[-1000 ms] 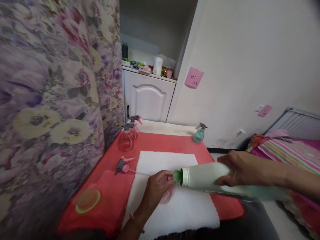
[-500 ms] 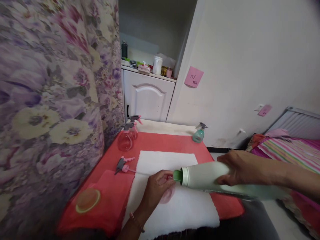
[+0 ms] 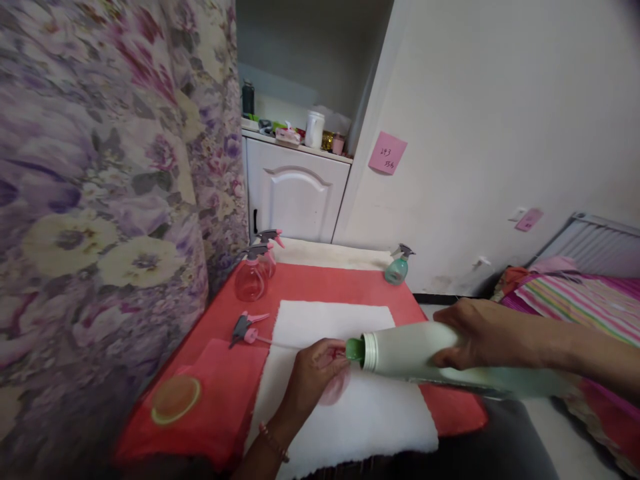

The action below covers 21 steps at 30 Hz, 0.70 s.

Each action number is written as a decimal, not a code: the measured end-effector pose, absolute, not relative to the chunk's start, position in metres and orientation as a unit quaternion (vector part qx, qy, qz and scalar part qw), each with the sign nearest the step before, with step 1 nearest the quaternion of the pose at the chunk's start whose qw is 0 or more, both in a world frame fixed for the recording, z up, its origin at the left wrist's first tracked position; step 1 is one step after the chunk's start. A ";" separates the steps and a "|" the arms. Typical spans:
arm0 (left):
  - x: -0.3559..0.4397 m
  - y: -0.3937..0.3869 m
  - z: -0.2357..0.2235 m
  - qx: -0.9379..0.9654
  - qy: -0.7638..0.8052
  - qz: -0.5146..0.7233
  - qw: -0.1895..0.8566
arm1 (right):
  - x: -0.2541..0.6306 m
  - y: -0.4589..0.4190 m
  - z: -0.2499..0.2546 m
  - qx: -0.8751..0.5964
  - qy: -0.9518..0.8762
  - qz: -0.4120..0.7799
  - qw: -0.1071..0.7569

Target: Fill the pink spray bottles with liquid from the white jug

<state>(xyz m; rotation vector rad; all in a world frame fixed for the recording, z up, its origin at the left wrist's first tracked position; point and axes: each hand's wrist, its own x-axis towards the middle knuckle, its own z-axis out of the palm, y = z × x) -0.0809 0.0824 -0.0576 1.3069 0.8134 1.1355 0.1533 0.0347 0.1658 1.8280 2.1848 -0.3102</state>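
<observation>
Both sets curled, left fingers [image 3: 326,345] seemingly clasp a pink bottle [image 3: 335,390], right fingers [image 3: 447,359] a tilted green bottle [image 3: 407,351].

"Your left hand [image 3: 313,373] mostly hides the neck of your round clear-pink plastic bottle [image 3: 335,389]."
"And your right forearm [image 3: 575,341]?"
"The right edge cuts it; the base of your long pale-green plastic bottle [image 3: 407,350] blurs."

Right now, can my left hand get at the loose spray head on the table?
Probably not while your left hand holds the pink bottle; once free, likely yes: the loose spray head lies nearby, with nothing visible between.
</observation>
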 end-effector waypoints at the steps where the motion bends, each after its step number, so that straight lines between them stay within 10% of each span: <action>1: -0.081 0.083 -0.058 0.559 0.347 0.486 0.575 | 0.154 0.035 0.165 0.632 0.755 -0.107 0.136; 21: -0.081 0.083 -0.063 0.563 0.346 0.488 0.570 | 0.155 0.035 0.165 0.629 0.759 -0.105 0.130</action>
